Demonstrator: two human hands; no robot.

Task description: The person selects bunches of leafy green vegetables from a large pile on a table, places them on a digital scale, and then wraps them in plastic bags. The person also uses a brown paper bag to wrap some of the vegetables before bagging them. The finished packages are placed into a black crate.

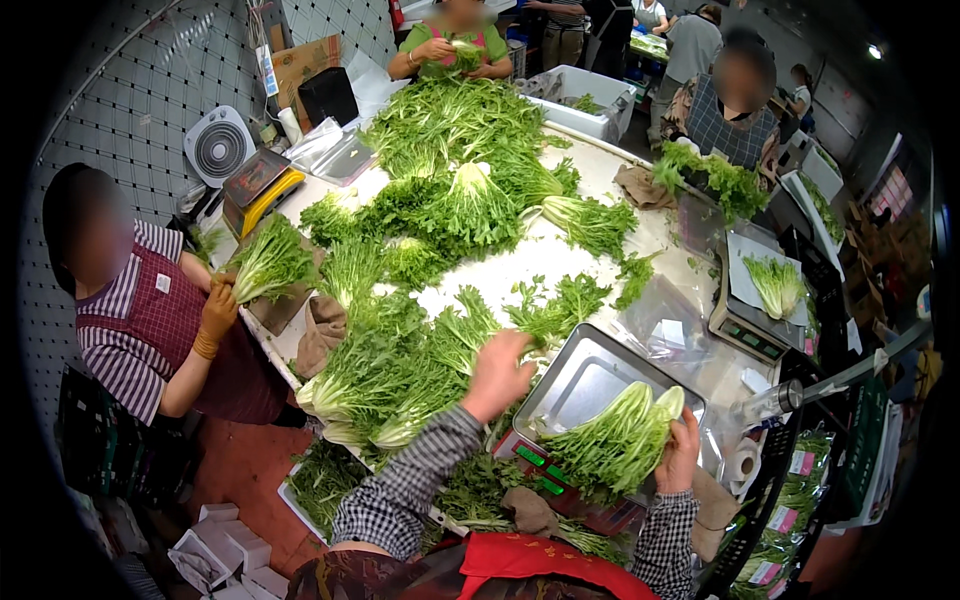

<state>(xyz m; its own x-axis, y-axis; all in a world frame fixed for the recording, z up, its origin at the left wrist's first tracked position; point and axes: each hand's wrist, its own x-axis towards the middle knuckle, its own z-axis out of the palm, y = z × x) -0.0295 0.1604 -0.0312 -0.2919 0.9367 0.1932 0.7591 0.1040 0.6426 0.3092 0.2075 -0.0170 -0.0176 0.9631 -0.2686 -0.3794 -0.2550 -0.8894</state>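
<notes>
My left hand (498,372) hovers over loose frisée-like greens (465,330) beside the steel tray, its fingers bent and apart, with nothing visible in them. My right hand (678,450) grips the pale root end of a bunch of leafy greens (610,445), held over the steel tray (570,375). That tray sits on a scale (545,470) with lit green displays. A large heap of similar greens (465,135) covers much of the white table (670,290), and more bunches (350,400) lie to the left of my left hand.
Co-workers stand left (170,330), across (450,45) and right (720,130); the left one holds greens in a gloved hand. A second scale (745,330), plastic bags (660,310) and a paper roll (740,465) are at right. A white bin (590,110) stands behind; crates (225,545) sit lower left.
</notes>
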